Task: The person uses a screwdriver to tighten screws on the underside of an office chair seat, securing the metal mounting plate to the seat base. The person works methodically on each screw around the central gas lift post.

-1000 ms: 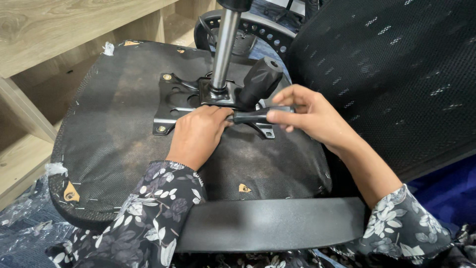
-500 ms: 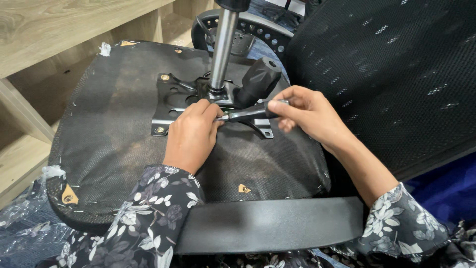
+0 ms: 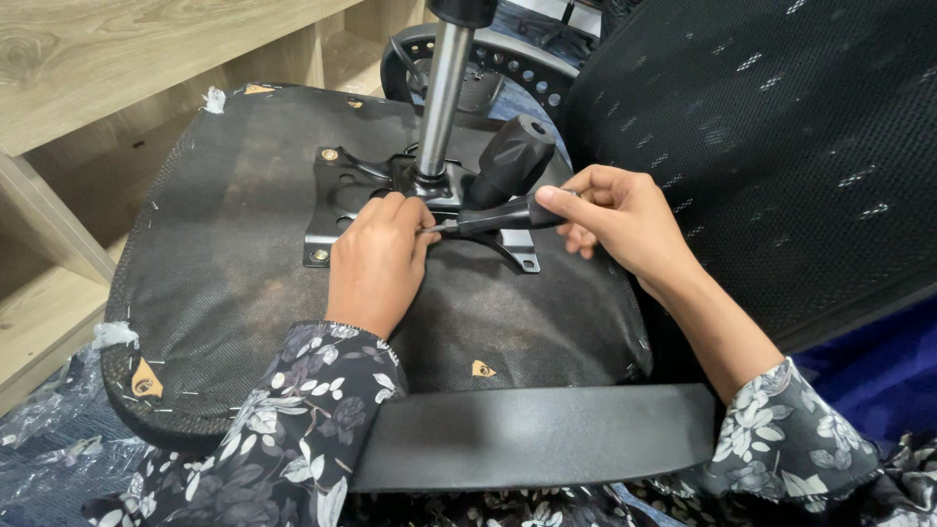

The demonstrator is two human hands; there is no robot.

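1. Screwdriver [image 3: 498, 215], black-handled, lies nearly level between my two hands, over the black metal mounting plate [image 3: 337, 200] bolted to the underside of the overturned office chair seat [image 3: 224, 283].
2. My right hand [image 3: 620, 220] is wrapped around the rear of the handle, with the index finger laid along the top, probably to press and steer the tool.
3. My left hand [image 3: 376, 263] sits just ahead of the handle with its fingers curled together at the tip end. It hides the shaft tip, so I cannot tell exactly what it pinches. It looks placed to steady the point on a fastener.
4. Just beyond my left hand's knuckles the chrome gas-lift column [image 3: 444, 88] rises from the middle of the plate.
5. A thick black knobbed lever [image 3: 512, 156] slants up just beyond the screwdriver, near my right fingertips.
6. A brass-coloured bolt head [image 3: 330, 154] shows at the plate's far corner, past my left hand.
7. To the right of my right hand stands the black mesh backrest [image 3: 781, 146].
8. A black plastic armrest pad [image 3: 547, 434] lies across, near my wrists.
9. Light wooden shelving [image 3: 117, 78] stands off to the left of my left hand.
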